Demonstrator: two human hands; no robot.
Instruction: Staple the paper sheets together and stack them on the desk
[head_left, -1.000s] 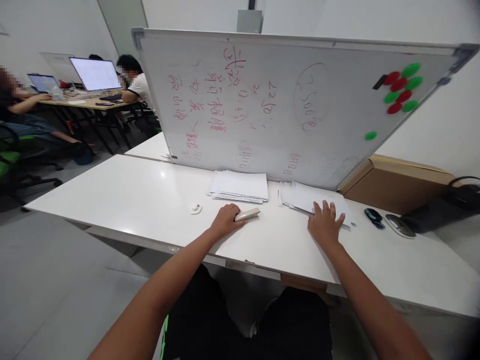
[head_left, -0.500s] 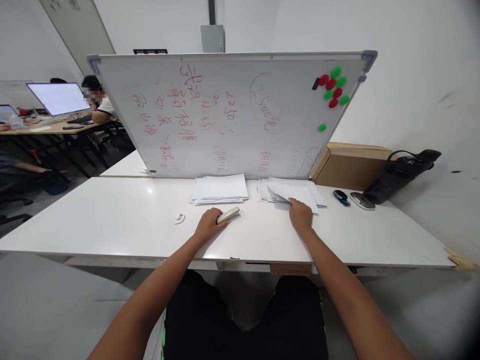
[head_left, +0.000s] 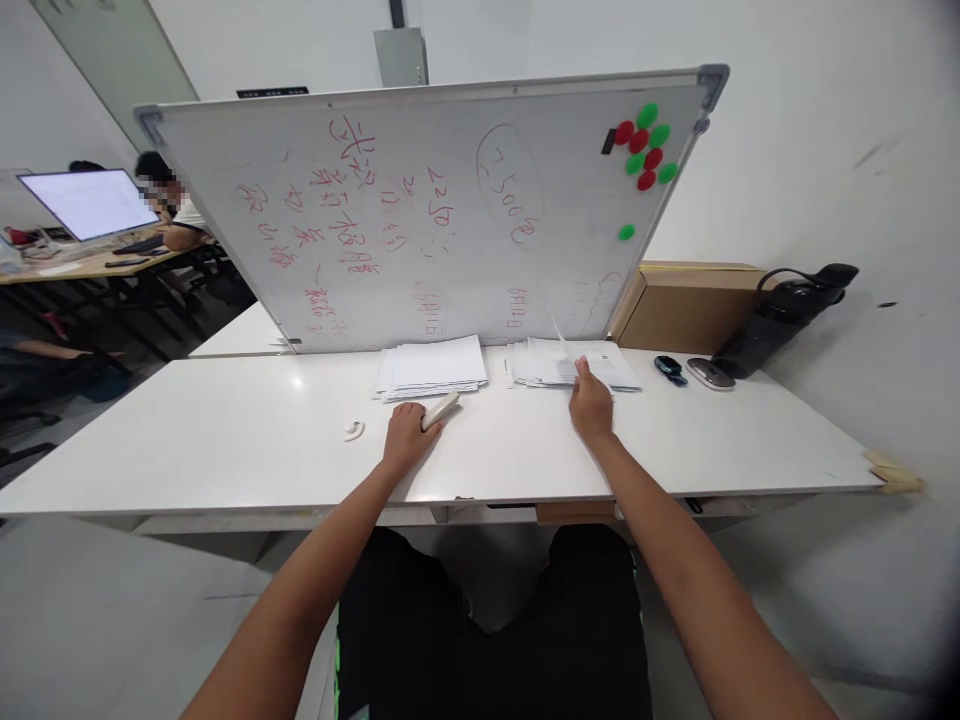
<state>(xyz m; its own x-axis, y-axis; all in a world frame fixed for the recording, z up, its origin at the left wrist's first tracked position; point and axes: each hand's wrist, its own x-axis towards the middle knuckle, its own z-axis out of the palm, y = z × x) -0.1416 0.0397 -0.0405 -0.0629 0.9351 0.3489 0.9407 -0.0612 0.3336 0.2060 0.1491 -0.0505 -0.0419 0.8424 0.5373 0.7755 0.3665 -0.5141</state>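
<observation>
A light-coloured stapler (head_left: 440,411) lies on the desk with my left hand (head_left: 407,436) closed round its rear end. My right hand (head_left: 592,400) pinches the edge of a paper sheet (head_left: 561,333), which stands tilted up above the right paper stack (head_left: 536,362). Printed text shows on the pages under it. To the left, a second paper stack (head_left: 431,365) rests against the foot of the whiteboard, just beyond the stapler. A small white curved object (head_left: 353,430) sits left of my left hand, touching nothing.
A whiteboard (head_left: 450,240) with red writing and round magnets stands along the desk's back. On the right are a cardboard box (head_left: 682,310), a black bottle (head_left: 780,320), a mouse (head_left: 710,374) and a small dark object (head_left: 670,370). Another person (head_left: 176,205) sits far left near a monitor (head_left: 90,200).
The sheet in my right hand has swung from lying nearly flat to standing up on edge, uncovering printed pages. My left hand stays on the stapler. The whole view has shifted slightly.
</observation>
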